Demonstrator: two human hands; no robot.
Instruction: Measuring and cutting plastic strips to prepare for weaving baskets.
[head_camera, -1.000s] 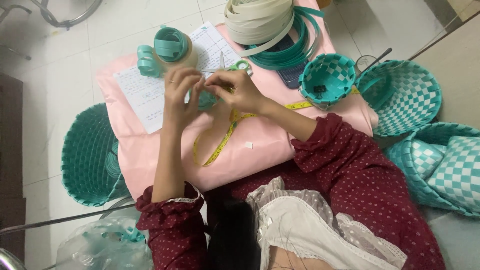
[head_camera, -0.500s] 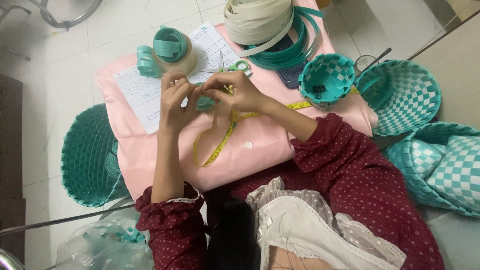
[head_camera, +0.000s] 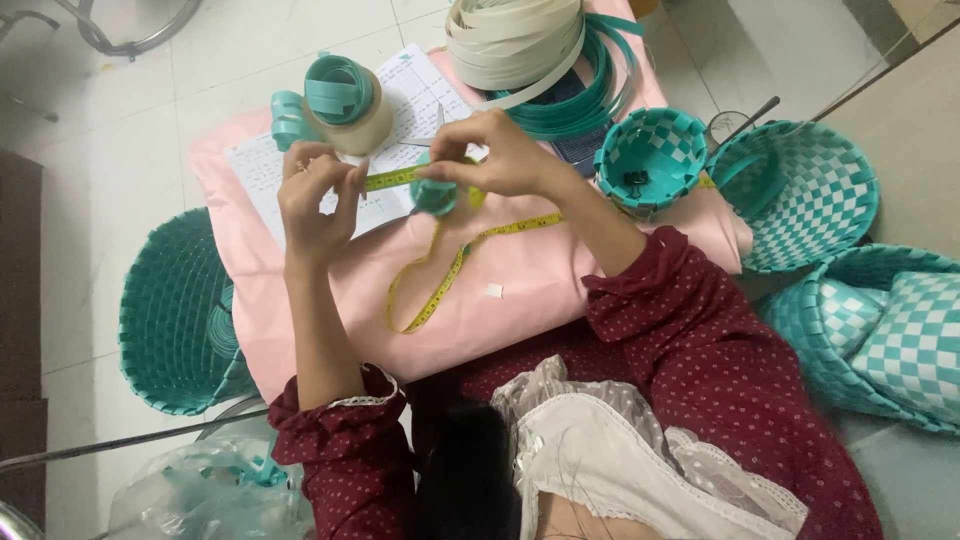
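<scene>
1. The left hand (head_camera: 318, 195) pinches one end of the yellow tape measure (head_camera: 440, 275) between closed fingers.
2. The right hand (head_camera: 500, 155) is closed on the tape and on a small teal strip coil (head_camera: 435, 197), as it seems; the fingers hide the exact contact.
3. Below both grips, the loose tape hangs in a loop onto the pink cloth (head_camera: 540, 290).
4. A small teal basket (head_camera: 655, 150) stands just right of the right hand.

Pink board (head_camera: 520, 300): paper sheet (head_camera: 262, 170); tape measure (head_camera: 440, 285); teal coil (head_camera: 345, 95).
</scene>
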